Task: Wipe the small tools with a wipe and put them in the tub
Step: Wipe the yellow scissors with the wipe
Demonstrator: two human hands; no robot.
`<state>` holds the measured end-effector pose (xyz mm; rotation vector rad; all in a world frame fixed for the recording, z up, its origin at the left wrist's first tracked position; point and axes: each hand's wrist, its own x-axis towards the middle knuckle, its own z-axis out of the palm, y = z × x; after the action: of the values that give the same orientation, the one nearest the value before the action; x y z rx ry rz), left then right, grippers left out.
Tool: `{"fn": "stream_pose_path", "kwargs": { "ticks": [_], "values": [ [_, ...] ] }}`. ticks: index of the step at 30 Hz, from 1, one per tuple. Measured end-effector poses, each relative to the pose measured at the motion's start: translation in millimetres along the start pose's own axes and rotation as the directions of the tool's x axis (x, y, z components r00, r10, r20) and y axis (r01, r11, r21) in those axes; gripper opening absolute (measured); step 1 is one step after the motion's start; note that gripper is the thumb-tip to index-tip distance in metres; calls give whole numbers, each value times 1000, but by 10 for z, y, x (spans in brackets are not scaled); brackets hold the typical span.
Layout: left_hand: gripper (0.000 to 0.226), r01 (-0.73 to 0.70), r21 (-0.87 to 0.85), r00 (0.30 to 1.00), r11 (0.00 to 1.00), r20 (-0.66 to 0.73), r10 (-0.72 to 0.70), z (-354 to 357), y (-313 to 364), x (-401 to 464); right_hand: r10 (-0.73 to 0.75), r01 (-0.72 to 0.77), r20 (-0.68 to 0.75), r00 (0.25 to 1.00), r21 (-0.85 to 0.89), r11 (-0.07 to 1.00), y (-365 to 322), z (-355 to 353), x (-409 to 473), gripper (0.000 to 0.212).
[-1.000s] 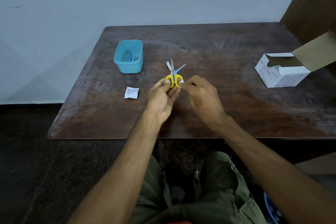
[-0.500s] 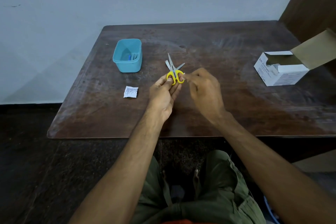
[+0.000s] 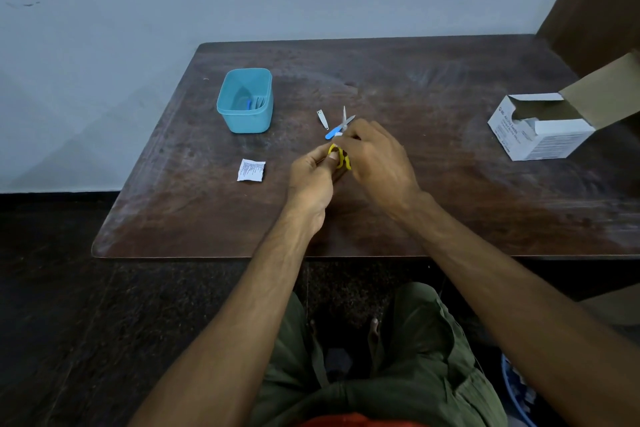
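Yellow-handled scissors sit above the surface, my left hand pinching a handle loop. My right hand, now farther up the blades, pinches a white wipe. Teal tub stands left.

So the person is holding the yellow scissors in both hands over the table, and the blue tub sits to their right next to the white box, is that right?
Not quite. The head view shows the blue tub on the person's left, far across the table from the white box, which is on the right. The rest holds: the left hand and right hand both hold the yellow scissors over the table.
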<state>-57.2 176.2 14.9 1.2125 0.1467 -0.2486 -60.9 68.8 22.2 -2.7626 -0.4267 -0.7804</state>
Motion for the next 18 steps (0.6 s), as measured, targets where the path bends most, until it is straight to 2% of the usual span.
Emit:
{"fn": "stream_pose_path", "kwargs": {
  "ticks": [3,7,10,14,18],
  "values": [
    [27,-37,76,999,996,-4,37,34,-12,-9,21,-22,-20,1000,-38,999,28,-11,58,12],
    [25,-132,214,991,968,-1,136,4,-21,23,-93,92,-4,996,-116,989,-4,-12,3,16],
    [31,-186,317,981,930,4,195,-31,-52,32,-102,109,47,994,-191,975,61,-31,87,20],
    [37,-197,355,977,914,-5,212,-12,-32,7,-84,93,43,996,-272,958,169,-68,254,16],
    [36,-199,336,977,921,-5,213,-40,-14,16,-213,215,37,976,-283,935,167,-48,217,9]
  ]
}}
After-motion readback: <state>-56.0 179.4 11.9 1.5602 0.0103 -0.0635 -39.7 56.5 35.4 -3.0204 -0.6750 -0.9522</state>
